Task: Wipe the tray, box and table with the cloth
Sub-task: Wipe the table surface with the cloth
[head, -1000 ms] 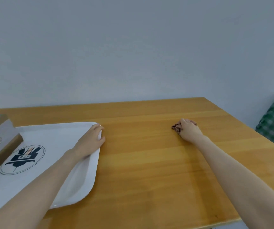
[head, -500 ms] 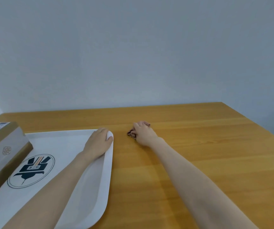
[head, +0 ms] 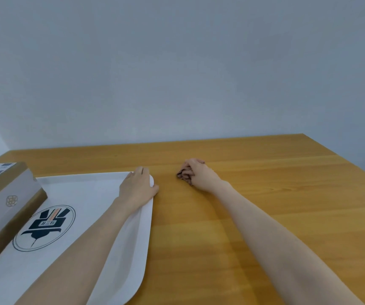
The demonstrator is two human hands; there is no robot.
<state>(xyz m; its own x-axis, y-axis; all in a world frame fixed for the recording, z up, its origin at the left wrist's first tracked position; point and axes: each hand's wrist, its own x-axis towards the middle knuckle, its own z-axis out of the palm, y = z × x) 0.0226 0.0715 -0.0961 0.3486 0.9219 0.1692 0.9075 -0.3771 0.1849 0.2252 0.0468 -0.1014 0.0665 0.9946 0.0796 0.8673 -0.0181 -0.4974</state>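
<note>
The cloth (head: 184, 174), a small brownish, patterned piece, is found bunched up under the right hand (head: 202, 176) on the bare wood of the counter (head: 265, 205), just to the right of the tray's far right corner and apart from it. Only its crumpled left edge is seen, protruding beyond the knuckles. The fingers (head: 193, 165) of that hand are curled tightly around it, and the bundle is held down against the counter top.

One cloth, one tray, one box and two hands are counted. The white tray (head: 84, 194) is laid on the left part of the counter, and a round dark emblem (head: 44, 227) is printed on its floor. The cardboard box (head: 7, 194), taped in grey and bearing a shipping label on top, is set on the tray's left side and is cut off by the picture's edge.

The left hand (head: 138, 186) is placed palm down over the tray's far right corner. Its fingers (head: 141, 171) are kept close together and nearly straight across the rim, while the thumb is laid along the right edge. Nothing is gripped by this hand; the tray is only pressed.

A plain grey wall (head: 177, 73) is seen behind the counter.
</note>
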